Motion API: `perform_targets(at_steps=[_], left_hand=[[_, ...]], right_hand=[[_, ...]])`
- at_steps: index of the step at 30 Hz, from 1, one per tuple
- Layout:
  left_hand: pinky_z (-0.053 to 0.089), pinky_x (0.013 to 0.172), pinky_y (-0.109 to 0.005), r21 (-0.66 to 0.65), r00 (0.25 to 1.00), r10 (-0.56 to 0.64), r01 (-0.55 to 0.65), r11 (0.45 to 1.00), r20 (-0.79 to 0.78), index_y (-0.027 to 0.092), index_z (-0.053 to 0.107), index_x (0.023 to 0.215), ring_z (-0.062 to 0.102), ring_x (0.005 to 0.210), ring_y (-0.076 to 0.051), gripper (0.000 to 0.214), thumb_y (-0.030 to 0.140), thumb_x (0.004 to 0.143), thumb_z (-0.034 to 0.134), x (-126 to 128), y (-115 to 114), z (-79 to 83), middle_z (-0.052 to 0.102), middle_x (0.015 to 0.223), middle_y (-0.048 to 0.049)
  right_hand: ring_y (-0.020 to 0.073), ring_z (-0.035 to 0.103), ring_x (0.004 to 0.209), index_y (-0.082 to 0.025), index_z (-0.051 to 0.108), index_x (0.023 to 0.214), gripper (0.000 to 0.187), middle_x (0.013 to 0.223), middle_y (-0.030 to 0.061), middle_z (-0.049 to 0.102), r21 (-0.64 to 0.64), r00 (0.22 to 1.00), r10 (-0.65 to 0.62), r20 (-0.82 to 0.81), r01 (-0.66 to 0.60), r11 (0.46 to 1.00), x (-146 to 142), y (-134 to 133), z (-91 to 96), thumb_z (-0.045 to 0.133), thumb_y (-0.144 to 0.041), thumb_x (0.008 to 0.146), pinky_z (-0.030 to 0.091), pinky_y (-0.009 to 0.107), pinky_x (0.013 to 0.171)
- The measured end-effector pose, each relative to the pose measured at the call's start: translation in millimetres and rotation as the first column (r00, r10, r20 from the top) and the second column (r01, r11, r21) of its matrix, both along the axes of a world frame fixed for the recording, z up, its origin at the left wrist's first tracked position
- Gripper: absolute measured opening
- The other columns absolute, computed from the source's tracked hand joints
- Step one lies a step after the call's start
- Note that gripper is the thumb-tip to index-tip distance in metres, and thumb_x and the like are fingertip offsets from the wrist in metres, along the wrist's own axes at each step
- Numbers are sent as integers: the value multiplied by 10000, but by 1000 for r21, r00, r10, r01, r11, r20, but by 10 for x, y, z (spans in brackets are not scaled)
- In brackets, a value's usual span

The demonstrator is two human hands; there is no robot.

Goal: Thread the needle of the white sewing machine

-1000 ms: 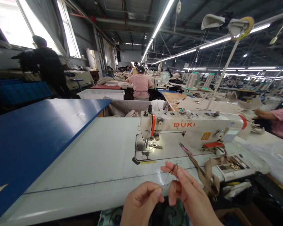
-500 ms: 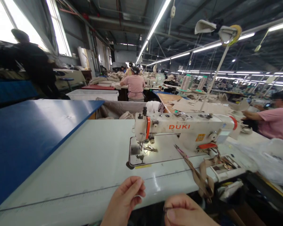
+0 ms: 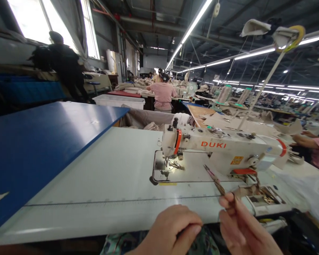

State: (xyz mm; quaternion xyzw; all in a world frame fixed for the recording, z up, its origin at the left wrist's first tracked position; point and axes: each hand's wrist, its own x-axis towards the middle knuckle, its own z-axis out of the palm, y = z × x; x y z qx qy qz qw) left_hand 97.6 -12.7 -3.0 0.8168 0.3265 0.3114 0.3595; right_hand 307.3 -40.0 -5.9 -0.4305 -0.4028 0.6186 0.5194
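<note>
My left hand (image 3: 172,230) is low at the near edge of the white sewing table (image 3: 108,177), fingers curled tight into a pinch; what it holds is hidden. To its right, my right hand (image 3: 241,226) is raised, with thumb and fingertips closed on a tan webbing strap (image 3: 215,179). The strap runs up toward the white DUKI sewing machine (image 3: 223,145). The machine's needle area (image 3: 170,164) is lit, with nothing under it.
A blue board (image 3: 42,138) lies along the table's left side. A small parts tray (image 3: 263,196) and clear plastic bag (image 3: 308,187) are at right. Thread cones (image 3: 223,94) stand behind the machine. A person in pink (image 3: 162,94) sits ahead; another's arm (image 3: 308,140) shows at right.
Both hands were together on a thin thread, then dropped low. My right hand has since risen to the right and closed on the tan strap. My left hand has curled shut.
</note>
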Motion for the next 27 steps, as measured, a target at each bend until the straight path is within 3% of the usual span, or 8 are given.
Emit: perform_targets(at_steps=[2, 3, 6, 9, 11, 14, 20, 27], left_hand=[[399, 728, -242, 27, 999, 30, -29, 999, -37, 188, 684, 917, 589, 760, -173, 282, 285, 923, 420, 56, 5, 18, 679, 816, -69], [392, 729, -242, 30, 998, 54, -52, 998, -45, 192, 684, 891, 585, 769, -172, 264, 268, 918, 433, 77, 12, 32, 675, 811, -60], [375, 710, -232, -44, 992, 124, -125, 991, -20, 195, 676, 786, 563, 752, -154, 189, 214, 877, 511, 94, 55, 78, 648, 762, -21], [365, 665, -225, -208, 988, 139, -123, 970, 67, 183, 673, 740, 526, 698, -133, 131, 186, 820, 569, 99, 101, 80, 605, 702, 6], [379, 663, -229, -352, 971, 151, -77, 933, 187, 171, 679, 784, 515, 696, -129, 137, 207, 816, 551, 139, 120, 31, 602, 722, -1], [421, 657, -250, -539, 892, 161, 103, 836, 421, 153, 643, 965, 513, 686, -124, 226, 289, 828, 526, 243, 150, -103, 609, 806, -26], [402, 565, -244, -650, 782, 210, 301, 698, 587, 136, 560, 826, 515, 622, -117, 345, 417, 676, 689, 313, 252, -280, 576, 701, -12], [386, 558, -240, -629, 797, 175, 297, 719, 577, 125, 576, 748, 489, 582, -101, 303, 397, 682, 693, 206, 349, -284, 590, 668, -11]], right_hand=[[117, 487, 584, -275, 628, 1052, 362, 759, 25, 622, 87, 968, -128, 216, 111, 990, -131, 95, -37, 514, -538, 830, 422, 259, 582], [136, 510, 631, -241, 653, 986, 361, 720, 31, 617, 146, 917, -140, 374, 91, 985, -176, 120, -65, 547, -538, 812, 423, 265, 614], [135, 490, 596, -192, 634, 677, 399, 609, 23, 567, 76, 748, 76, 659, -168, 983, -180, 118, -121, 569, -571, 783, 374, 262, 570], [88, 402, 467, -165, 568, 548, 515, 488, -6, 474, -178, 827, 353, 437, -305, 936, -75, 98, -77, 541, -627, 772, 291, 242, 475], [62, 379, 433, -160, 586, 585, 469, 484, -22, 476, -260, 928, 336, 161, -289, 921, -39, 129, -19, 620, -604, 728, 261, 217, 447], [52, 417, 435, -167, 632, 648, 358, 515, -21, 536, -252, 973, 221, -70, -232, 940, -86, 230, 29, 710, -513, 692, 283, 191, 435], [71, 503, 475, -150, 640, 574, 356, 506, 7, 589, -242, 976, 208, -60, -216, 946, -236, 341, -6, 718, -471, 707, 381, 184, 469], [48, 447, 341, -140, 541, 475, 499, 403, 0, 549, -290, 982, 184, -42, -188, 938, -384, 473, -74, 670, -562, 708, 300, 161, 376]])
